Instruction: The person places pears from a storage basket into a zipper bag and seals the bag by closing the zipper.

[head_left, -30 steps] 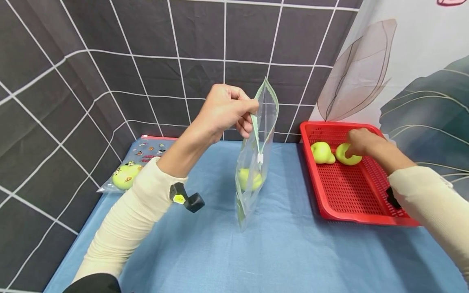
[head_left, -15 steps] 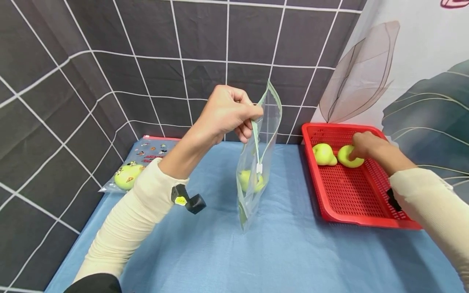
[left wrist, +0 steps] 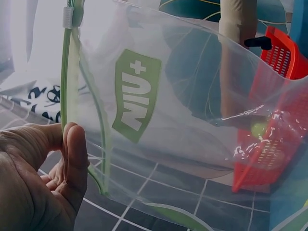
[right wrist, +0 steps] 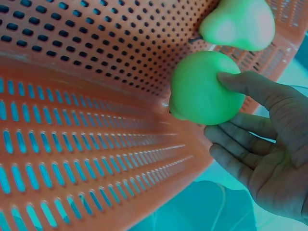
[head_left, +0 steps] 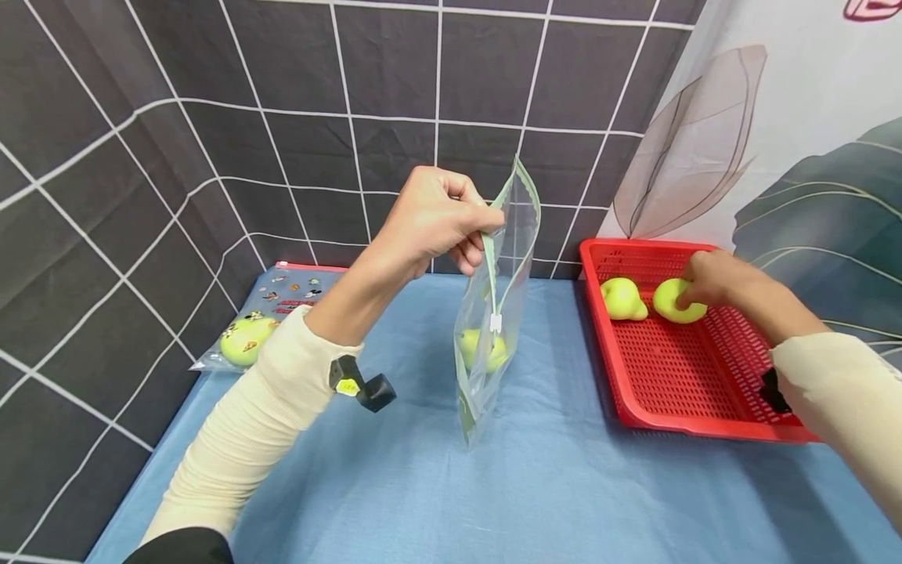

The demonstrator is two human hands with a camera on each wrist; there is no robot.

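Note:
My left hand (head_left: 440, 215) pinches the green-edged mouth of a clear zip bag (left wrist: 192, 96) between thumb and fingers. The bag hangs upright and gaping, with a white slider (head_left: 496, 323) on its zip strip. Low inside it shows a yellow-green fruit (head_left: 474, 350), blurred by the plastic. In the red basket (head_left: 676, 423), my right hand (head_left: 719, 280) grips a yellow-green pear (right wrist: 204, 89). Its thumb presses one side while the fingers curl behind, as the right wrist view shows. Another pear (head_left: 622, 298) lies just left of it.
At the back left lies a printed zip bag (head_left: 282, 294) with a yellow-green fruit (head_left: 247, 339) inside, partly behind my left sleeve. A blue cloth (head_left: 395, 486) covers the table. Dark tile-patterned fabric (head_left: 387, 70) hangs behind and to the left.
My right hand and the gripped pear have shifted slightly right, away from the other pear. My left hand still holds the bag in nearly the same spot.

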